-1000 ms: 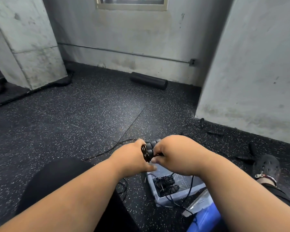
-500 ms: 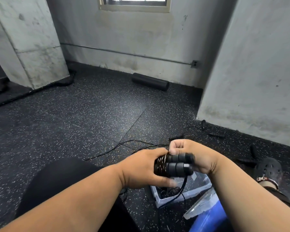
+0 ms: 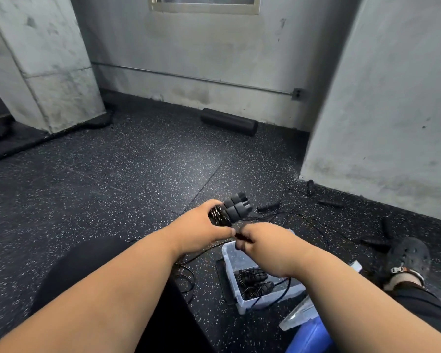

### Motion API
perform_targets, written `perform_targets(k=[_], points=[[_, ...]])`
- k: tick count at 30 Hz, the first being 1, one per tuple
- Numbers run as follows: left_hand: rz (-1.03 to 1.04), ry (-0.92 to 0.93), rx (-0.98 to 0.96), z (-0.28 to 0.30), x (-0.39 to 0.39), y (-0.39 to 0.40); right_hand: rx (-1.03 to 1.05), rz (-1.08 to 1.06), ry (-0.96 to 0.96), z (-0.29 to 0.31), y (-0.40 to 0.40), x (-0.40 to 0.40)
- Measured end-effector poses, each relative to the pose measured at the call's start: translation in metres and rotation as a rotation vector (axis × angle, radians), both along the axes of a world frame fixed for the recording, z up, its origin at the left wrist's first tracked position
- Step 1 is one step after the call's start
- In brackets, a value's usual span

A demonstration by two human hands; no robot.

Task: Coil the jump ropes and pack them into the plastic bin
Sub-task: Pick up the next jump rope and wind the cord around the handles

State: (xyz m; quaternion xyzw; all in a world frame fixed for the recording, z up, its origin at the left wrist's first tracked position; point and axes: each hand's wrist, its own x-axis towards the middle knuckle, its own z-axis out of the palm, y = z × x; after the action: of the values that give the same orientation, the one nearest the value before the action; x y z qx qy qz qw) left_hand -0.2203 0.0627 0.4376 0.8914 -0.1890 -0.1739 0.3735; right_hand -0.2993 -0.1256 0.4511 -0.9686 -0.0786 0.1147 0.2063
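Head: jump rope (image 3: 229, 212) black, tightly coiled.

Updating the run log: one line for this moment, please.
left hand: grips coiled black jump rope | right hand: pinches cord end | clear plastic bin: two coils inside

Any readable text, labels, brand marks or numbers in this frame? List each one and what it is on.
None can be read.
Black foam-handled jump rope bundle held in the hands: no print shows.
Clear plastic bin on the floor: no label visible.
Black clog-style shoe: a small metal rivet at the strap, too small and blurred to read.
Grey concrete walls and black speckled rubber floor: no signs or numbers.
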Motion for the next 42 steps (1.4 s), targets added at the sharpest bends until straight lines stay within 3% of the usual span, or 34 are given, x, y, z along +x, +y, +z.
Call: perform_targets(k=[6, 13, 20, 25, 29, 32, 39, 42], points=[[-0.197, 0.034, 0.222, -0.008, -0.002, 0.003, -0.148, 0.1, -0.116, 0.033, -0.001, -0.006], [-0.479, -0.035, 0.395, -0.005, -0.033, -0.011, 0.196, 0.143, 0.107, 0.049, -0.01, -0.001], [-0.55, 0.272, 0.002, 0.009, -0.039, -0.006, 0.893, 0.051, 0.306, -0.004, -0.043, 0.012], [-0.409, 0.386, -0.277, 0.006, -0.032, -0.001, 1.042, -0.18, 0.269, -0.04, -0.038, 0.008], [-0.033, 0.432, -0.362, 0.004, -0.018, -0.002, 0.707, -0.208, 0.103, -0.038, -0.024, 0.003], [0.125, 0.247, -0.162, 0.0, -0.004, 0.002, 0.426, -0.199, 0.057, -0.028, -0.013, 0.002], [0.029, 0.033, 0.157, -0.013, -0.008, -0.005, -0.256, 0.144, 0.009, 0.014, 0.018, -0.013], [-0.045, -0.039, 0.256, -0.023, -0.017, -0.015, -0.442, 0.311, 0.028, 0.028, 0.03, -0.019]])
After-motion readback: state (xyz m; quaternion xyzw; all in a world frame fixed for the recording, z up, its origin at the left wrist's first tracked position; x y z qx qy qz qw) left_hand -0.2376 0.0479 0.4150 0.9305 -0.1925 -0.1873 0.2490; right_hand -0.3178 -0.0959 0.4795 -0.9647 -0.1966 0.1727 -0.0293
